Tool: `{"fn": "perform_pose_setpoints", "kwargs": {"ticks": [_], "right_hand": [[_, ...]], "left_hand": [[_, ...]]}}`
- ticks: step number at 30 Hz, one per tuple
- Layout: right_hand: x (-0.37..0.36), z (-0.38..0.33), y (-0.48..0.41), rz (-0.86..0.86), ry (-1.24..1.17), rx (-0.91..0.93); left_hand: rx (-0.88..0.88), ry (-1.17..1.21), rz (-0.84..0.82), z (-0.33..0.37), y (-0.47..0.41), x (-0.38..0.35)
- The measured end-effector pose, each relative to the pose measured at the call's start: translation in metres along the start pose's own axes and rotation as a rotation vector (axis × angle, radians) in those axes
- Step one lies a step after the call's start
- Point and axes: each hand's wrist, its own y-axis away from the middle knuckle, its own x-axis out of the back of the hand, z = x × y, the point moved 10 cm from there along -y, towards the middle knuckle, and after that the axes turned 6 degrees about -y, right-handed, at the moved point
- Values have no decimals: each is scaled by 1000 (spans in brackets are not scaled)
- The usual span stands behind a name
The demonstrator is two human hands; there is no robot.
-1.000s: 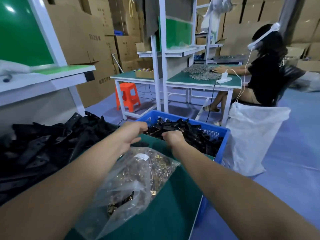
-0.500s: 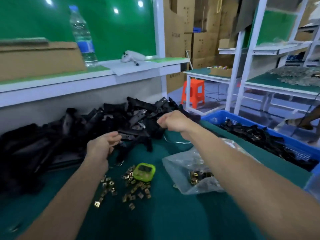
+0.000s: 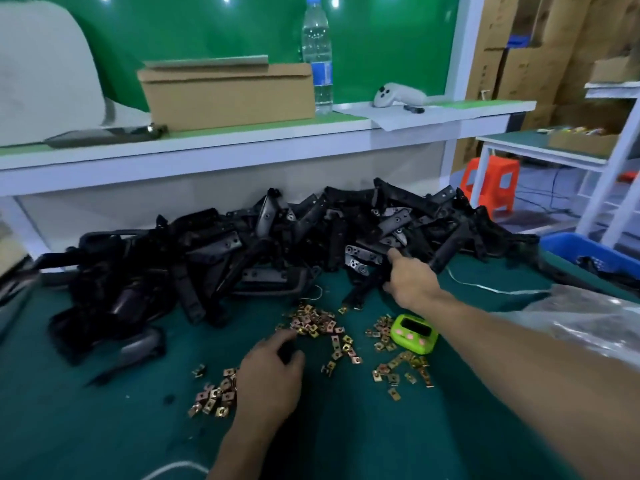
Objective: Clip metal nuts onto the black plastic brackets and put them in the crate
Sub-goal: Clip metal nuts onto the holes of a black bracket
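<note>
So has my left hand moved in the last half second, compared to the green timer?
Yes. The left hand has come back from the bracket pile toward the person; it is now among the loose nuts, nearer than the green timer.

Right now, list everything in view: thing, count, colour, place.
black plastic brackets: big pile, black, back of table
metal nuts: dozens, brass, loose before the pile
crate: one, blue, right edge
timer: one, light green, right of nuts
plastic bag: one, clear, table's right
cardboard box: one, brown, shelf
water bottle: one, clear, shelf beside box
controller: one, white, shelf right
stool: one, orange, floor right
table: one, green, underneath
left hand: one, over nuts, fingers curled
right hand: one, grips a bracket in the pile
</note>
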Motion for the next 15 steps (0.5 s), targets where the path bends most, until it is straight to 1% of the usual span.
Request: {"fn": "perform_pose_setpoints", "kwargs": {"ticks": [2, 4, 6, 8, 9, 10, 11, 12, 13, 14, 15], "right_hand": [[-1, -6, -2, 2, 48, 63], [-5, -15, 0, -9, 15, 123], [-8, -26, 3, 13, 73, 176], [-1, -37, 5, 105, 139, 210], [9, -42, 9, 167, 122, 212], [19, -46, 13, 221, 40, 196], [29, -48, 19, 248, -157, 163], [35, -48, 27, 239, -480, 115], [31, -52, 40, 168, -876, 56], [19, -63, 58, 38, -1257, 6], [5, -79, 78, -124, -1523, -23]], "left_hand": [[-100, -107, -27, 9, 4, -7], [-146, -147, -66, 13, 6, -14], [-178, -150, -75, 16, 8, -16], [-204, -110, -43, 19, 9, -10], [-198, -87, -19, 19, 10, -6], [-178, -65, 8, 18, 11, -1], [-149, -27, 39, 17, 12, 4], [-122, 42, 75, 16, 14, 10], [-99, 143, 103, 15, 16, 15], [-85, 258, 114, 16, 19, 20], [-82, 381, 103, 19, 22, 23]]}}
